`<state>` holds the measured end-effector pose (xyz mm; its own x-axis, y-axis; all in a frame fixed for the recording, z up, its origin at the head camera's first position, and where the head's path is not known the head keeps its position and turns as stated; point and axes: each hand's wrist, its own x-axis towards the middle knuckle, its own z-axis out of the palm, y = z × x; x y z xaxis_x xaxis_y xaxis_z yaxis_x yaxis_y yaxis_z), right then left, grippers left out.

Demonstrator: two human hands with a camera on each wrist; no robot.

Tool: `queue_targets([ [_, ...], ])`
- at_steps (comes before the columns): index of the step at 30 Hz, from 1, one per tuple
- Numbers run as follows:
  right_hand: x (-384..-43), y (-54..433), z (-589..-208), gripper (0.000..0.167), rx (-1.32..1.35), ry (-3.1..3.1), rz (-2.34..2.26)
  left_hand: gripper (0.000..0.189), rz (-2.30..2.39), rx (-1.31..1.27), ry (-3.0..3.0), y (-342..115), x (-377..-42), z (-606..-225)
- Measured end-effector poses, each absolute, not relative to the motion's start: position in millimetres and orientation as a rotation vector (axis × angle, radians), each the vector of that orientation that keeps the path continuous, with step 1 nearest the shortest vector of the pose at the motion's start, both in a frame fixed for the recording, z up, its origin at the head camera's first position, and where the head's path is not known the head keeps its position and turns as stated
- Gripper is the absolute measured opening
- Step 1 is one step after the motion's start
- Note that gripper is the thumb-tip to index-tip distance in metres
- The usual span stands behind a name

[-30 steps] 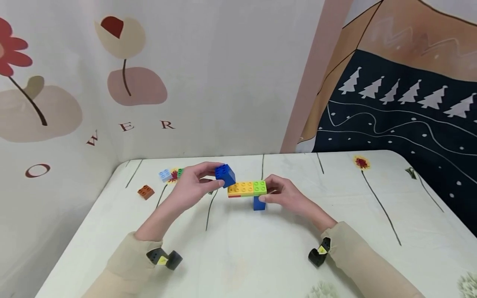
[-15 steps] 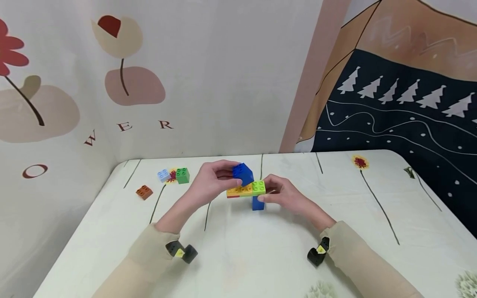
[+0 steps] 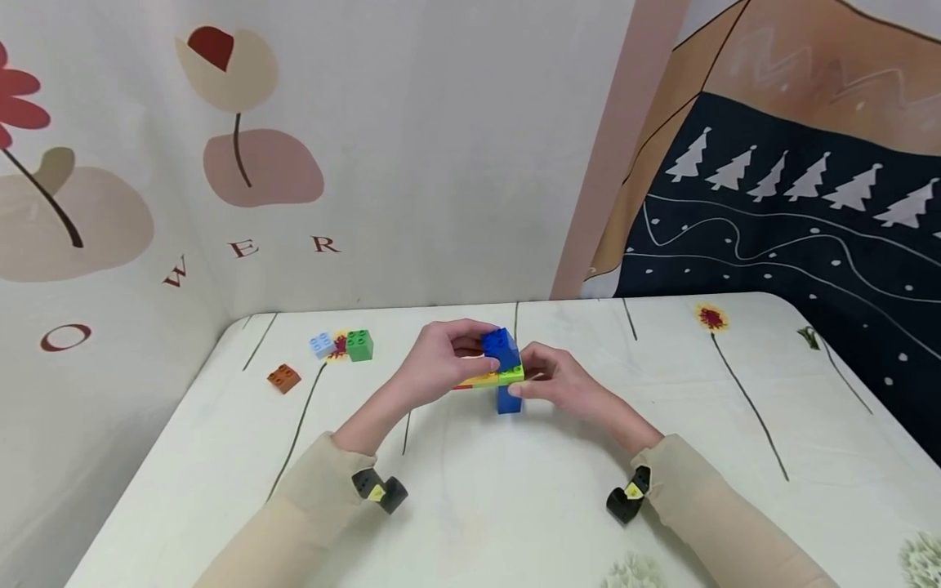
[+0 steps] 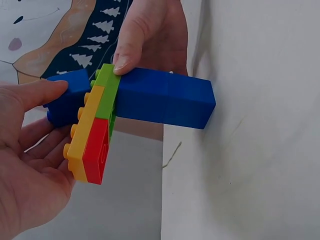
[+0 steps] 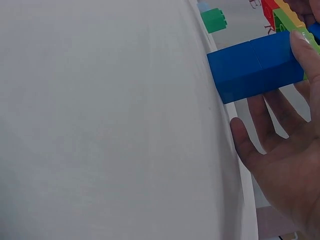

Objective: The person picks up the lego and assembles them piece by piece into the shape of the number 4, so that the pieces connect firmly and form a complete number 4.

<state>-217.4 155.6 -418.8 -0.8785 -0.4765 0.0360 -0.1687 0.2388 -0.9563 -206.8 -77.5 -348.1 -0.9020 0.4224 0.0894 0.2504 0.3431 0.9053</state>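
My left hand (image 3: 434, 365) pinches a blue brick (image 3: 502, 349) between thumb and fingers, right over the lime green brick (image 4: 107, 90) of a small built piece. Whether the two bricks touch I cannot tell. That piece has a yellow brick (image 4: 84, 137) beside the lime one, a red brick (image 4: 96, 152) under the yellow, and a blue column (image 4: 165, 99) of two stacked bricks below the lime end. With thumb and fingers, my right hand (image 3: 562, 382) holds the piece at the lime brick and the column's top. The column stands upright on the table.
On the left of the white, flower-printed table (image 3: 515, 506) lie a light blue brick (image 3: 322, 345), a green brick (image 3: 359, 345) and a brown brick (image 3: 283, 378). A printed cloth (image 3: 426, 163) hangs behind the table's back edge.
My left hand has carried the blue brick rightward, from above the yellow brick to above the lime green one. The green brick has come into full view. My right hand has stayed in place.
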Motion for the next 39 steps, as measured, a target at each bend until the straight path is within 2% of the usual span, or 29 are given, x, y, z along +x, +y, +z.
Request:
queue_targets([
  [14,-217.1,155.8,-420.3,0.025,-0.628,2.261,-1.707,0.041,1.475,0.742,2.508,-72.6,-205.6,-345.7],
  [21,-216.8,153.1,-418.7,0.027,-0.634,2.252,-1.709,0.039,1.347,1.041,2.629,-72.6,-206.9,-347.6],
  [27,-216.6,151.5,-414.5,0.026,-0.628,2.271,-1.71,0.035,1.153,1.167,2.711,-70.4,-211.9,-340.1],
  [39,-213.3,153.5,-415.0,0.026,-0.591,2.267,-1.704,0.034,1.095,1.134,2.638,-69.1,-213.6,-333.7],
])
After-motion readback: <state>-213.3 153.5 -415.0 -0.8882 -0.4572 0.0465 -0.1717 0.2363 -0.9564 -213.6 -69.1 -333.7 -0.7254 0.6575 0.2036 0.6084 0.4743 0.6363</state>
